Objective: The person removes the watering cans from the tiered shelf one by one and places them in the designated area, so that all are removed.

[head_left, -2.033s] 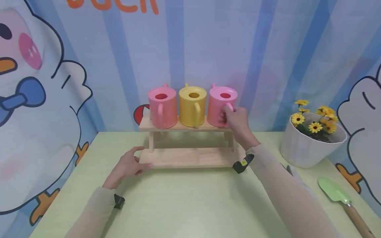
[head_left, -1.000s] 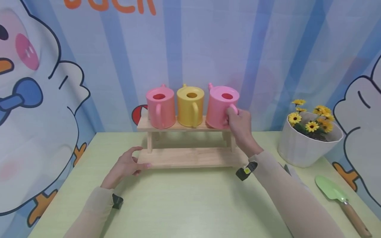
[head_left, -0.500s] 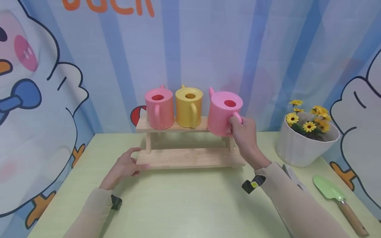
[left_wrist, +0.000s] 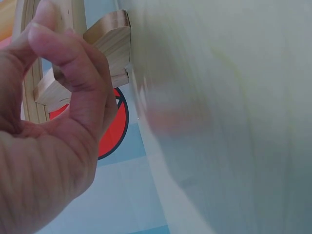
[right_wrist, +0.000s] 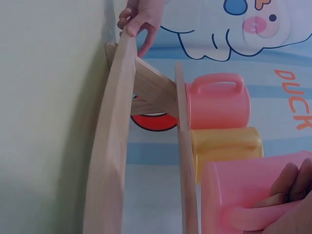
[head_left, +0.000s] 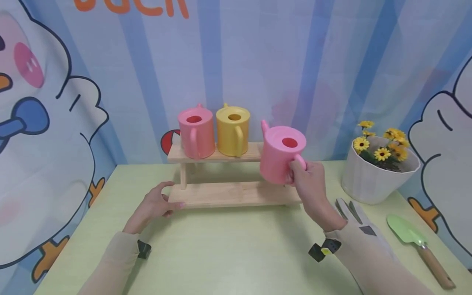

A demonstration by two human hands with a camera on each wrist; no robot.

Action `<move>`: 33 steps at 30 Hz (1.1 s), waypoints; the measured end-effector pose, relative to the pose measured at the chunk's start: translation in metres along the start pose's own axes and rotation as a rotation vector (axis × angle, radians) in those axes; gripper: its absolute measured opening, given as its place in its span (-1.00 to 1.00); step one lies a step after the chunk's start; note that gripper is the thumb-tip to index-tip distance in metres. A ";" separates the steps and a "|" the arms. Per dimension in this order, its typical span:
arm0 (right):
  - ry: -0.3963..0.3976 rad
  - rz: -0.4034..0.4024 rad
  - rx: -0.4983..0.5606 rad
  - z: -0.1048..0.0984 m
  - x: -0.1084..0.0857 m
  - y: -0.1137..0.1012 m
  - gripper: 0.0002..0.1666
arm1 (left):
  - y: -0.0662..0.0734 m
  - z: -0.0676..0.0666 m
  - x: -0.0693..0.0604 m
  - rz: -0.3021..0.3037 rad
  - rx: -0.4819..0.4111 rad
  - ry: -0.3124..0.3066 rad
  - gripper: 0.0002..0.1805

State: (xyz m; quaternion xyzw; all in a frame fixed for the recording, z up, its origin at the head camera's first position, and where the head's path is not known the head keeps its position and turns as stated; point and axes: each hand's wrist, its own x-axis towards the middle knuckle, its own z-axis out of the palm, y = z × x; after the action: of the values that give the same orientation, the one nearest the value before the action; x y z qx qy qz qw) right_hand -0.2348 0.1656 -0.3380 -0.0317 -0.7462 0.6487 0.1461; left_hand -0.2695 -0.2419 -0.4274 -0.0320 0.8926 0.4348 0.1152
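Note:
My right hand (head_left: 311, 192) grips the handle of a bright pink watering can (head_left: 278, 153). The can hangs in the air, slightly tilted, in front of the right end of a two-tier wooden plant stand (head_left: 236, 194). On the upper shelf, a coral-pink watering can (head_left: 204, 137) and a yellow watering can (head_left: 225, 135) stand upright, handles forward. My left hand (head_left: 153, 205) holds the left end of the lower shelf, thumb at its front edge. In the right wrist view, the fingers (right_wrist: 297, 183) wrap the held can's handle; the left hand (right_wrist: 146, 17) is at the shelf's far end.
A white pot (head_left: 372, 184) with yellow flowers stands at the back right. Grey-white gloves (head_left: 363, 217) lie partly under the right forearm, beside a green trowel (head_left: 407, 231) with a wooden handle. A printed duck curtain (head_left: 254, 61) hangs close behind the stand.
The bright pink watering can has come off the upper shelf's right end and moved forward, down and slightly right in my right hand. My left hand stays at the stand.

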 end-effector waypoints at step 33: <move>-0.023 0.124 -0.048 -0.025 -0.076 0.044 -0.59 | 0.000 0.000 0.000 -0.001 -0.001 -0.013 0.05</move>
State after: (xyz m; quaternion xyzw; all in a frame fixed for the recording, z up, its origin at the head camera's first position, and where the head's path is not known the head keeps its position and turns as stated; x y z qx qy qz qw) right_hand -0.1618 0.1787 -0.3913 -0.0742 -0.7597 0.6388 0.0962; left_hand -0.2694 -0.2416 -0.4273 -0.0299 0.8917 0.4352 0.1211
